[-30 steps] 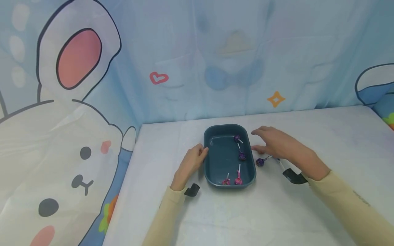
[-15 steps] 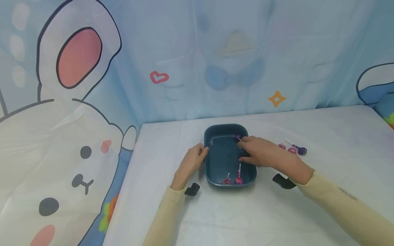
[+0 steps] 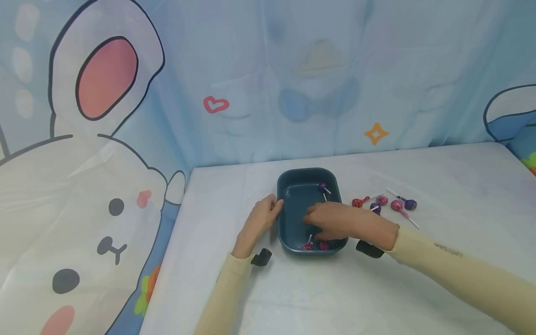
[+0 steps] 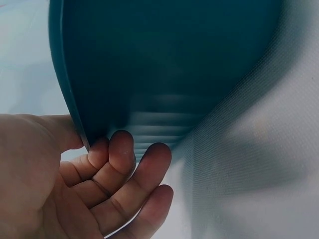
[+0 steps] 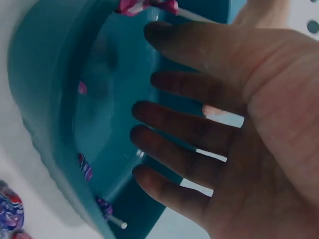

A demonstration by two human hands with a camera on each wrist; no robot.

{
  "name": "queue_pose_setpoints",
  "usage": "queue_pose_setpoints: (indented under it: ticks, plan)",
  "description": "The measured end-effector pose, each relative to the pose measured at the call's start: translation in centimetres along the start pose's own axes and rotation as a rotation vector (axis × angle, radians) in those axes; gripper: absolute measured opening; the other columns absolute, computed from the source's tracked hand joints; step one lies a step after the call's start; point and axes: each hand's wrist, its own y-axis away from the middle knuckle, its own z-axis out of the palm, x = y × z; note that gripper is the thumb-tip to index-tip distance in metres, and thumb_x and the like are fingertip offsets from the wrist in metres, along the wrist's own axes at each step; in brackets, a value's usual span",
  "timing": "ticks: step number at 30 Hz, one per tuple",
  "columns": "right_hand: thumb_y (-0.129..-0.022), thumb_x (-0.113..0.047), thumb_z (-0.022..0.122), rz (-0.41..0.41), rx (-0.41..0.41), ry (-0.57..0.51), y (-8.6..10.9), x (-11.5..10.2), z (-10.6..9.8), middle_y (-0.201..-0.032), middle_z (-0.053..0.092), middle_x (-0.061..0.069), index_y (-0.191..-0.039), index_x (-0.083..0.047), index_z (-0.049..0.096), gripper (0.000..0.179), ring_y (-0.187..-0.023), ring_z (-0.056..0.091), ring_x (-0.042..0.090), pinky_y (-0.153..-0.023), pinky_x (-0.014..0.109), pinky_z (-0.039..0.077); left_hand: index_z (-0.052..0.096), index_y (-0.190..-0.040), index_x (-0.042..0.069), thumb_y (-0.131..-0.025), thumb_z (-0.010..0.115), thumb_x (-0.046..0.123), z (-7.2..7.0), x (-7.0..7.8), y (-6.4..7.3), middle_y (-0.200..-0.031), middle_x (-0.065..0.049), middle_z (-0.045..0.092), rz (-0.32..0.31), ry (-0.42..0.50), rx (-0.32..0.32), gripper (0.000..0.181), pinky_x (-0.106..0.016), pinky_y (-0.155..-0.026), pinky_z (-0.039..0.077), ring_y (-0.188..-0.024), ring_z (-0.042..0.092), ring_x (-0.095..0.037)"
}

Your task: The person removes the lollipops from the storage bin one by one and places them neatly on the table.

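A dark teal tray [image 3: 293, 249] stands on the white-covered table. My left hand [image 3: 260, 218] pinches its left rim, thumb on one side and fingertips beneath, as the left wrist view shows. My right hand [image 3: 335, 219] is over the tray's right half with fingers spread and nothing between them. Near its fingertips lie a pink lollipop [image 3: 307, 246] and another pink-wrapped lollipop [image 3: 324, 245] at the near wall. A purple lollipop [image 3: 322, 187] lies at the far right inside. The stick [image 3: 324, 197] of one more shows beside my hand, which hides its head.
Right of the tray lie several loose lollipops, among them a red one [image 3: 357, 203], a purple one [image 3: 411, 204] and a pink one [image 3: 396, 205]. My right forearm crosses the table just in front of them. A printed blue curtain [image 3: 259, 60] hangs behind the table.
My right hand has moved left from beside the tray, over its right rim, then inward and nearer to me. Loose lollipops behind the arm have come into view. The left hand stays put.
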Motion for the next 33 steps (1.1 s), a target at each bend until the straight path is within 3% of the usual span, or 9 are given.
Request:
queue_pose_setpoints:
  ticks: [6, 14, 24, 33]
  plan:
    - [-0.076, -0.024, 0.073, -0.026, -0.097, 0.017, -0.7, -1.0, -0.4, -0.107, 0.063, 0.001, -0.112, -0.019, 0.064, 0.038, -0.096, 0.059, 0.019, -0.083, 0.038, 0.049, 0.047, -0.081, 0.013, -0.097, 0.041, 0.039, 0.0, -0.1, -0.1, -0.064, 0.001, 0.048, 0.004, 0.003, -0.001, 0.031, -0.024, -0.048, 0.035, -0.053, 0.044, -0.011]
    - [-0.077, -0.019, 0.071, -0.069, -0.153, 0.019, -1.7, -1.5, -0.1, -0.097, 0.062, -0.005, -0.105, -0.024, 0.067, 0.029, -0.08, 0.055, 0.01, -0.079, 0.035, 0.049, 0.047, -0.081, 0.013, -0.097, 0.041, 0.038, -0.1, 0.0, -0.1, -0.064, 0.001, 0.047, 0.004, -0.002, -0.003, 0.031, -0.024, -0.048, 0.035, -0.053, 0.044, -0.012]
    - [-0.081, -0.021, 0.069, -0.09, -0.141, 0.007, -1.8, -2.0, 0.5, -0.084, 0.061, -0.007, -0.092, -0.022, 0.069, 0.011, -0.067, 0.049, 0.008, -0.074, 0.031, 0.05, 0.047, -0.08, 0.013, -0.097, 0.041, 0.039, -0.1, -0.1, -0.1, -0.064, 0.001, 0.047, 0.018, -0.002, 0.001, 0.031, -0.024, -0.049, 0.035, -0.053, 0.044, -0.012]
    - [-0.084, -0.026, 0.067, -0.081, -0.149, 0.041, -2.1, -2.1, 1.0, -0.085, 0.06, -0.007, -0.094, -0.022, 0.068, 0.011, -0.067, 0.049, 0.008, -0.076, 0.032, 0.051, 0.047, -0.081, 0.014, -0.097, 0.04, 0.039, -0.1, -0.2, -0.1, -0.063, 0.001, 0.047, 0.025, -0.006, 0.001, 0.031, -0.024, -0.048, 0.035, -0.052, 0.043, -0.011]
